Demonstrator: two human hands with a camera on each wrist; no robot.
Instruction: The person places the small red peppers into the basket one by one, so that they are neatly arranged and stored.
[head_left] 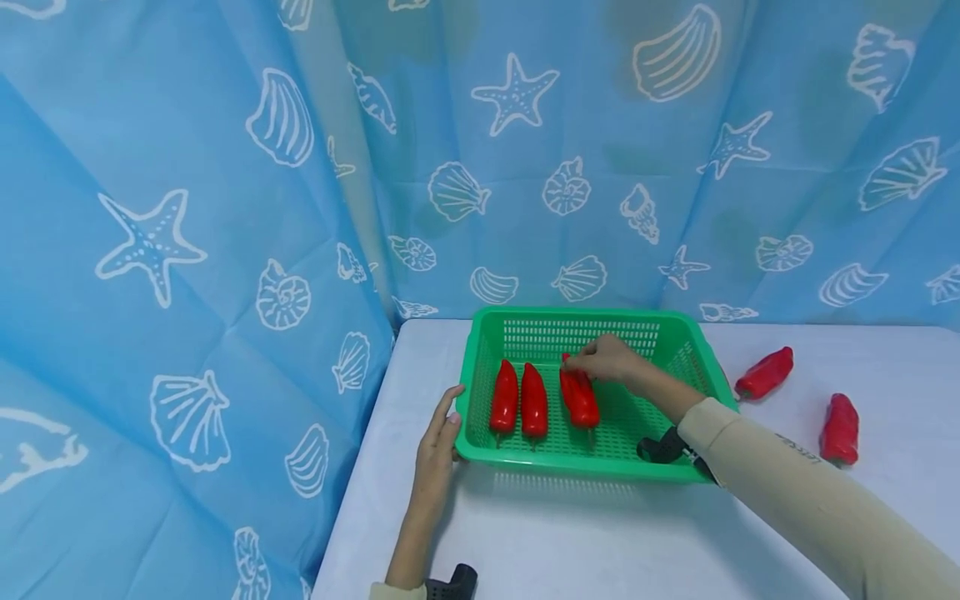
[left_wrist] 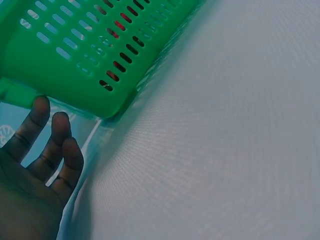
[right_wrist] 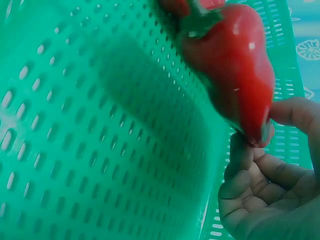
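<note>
A green plastic basket (head_left: 570, 468) with slotted walls stands on the white table. Inside it, on the left, two long red peppers (head_left: 504, 400) (head_left: 534, 402) lie side by side. My right hand (head_left: 609, 360) pinches a third red pepper (head_left: 580, 402) by its pointed tip, between thumb and fingers. In the right wrist view that pepper's (right_wrist: 240, 60) green stem end points away from the hand, over the basket floor. At the basket's left end is my left hand (head_left: 437, 446), its fingertips (left_wrist: 41, 106) right at the rim and its fingers spread and loosely bent.
Right of the basket, two more red peppers (head_left: 765, 373) (head_left: 840, 430) lie on the white tabletop (head_left: 555, 542). A blue curtain (head_left: 517, 208) with white shells and starfish hangs behind the table and along its left side.
</note>
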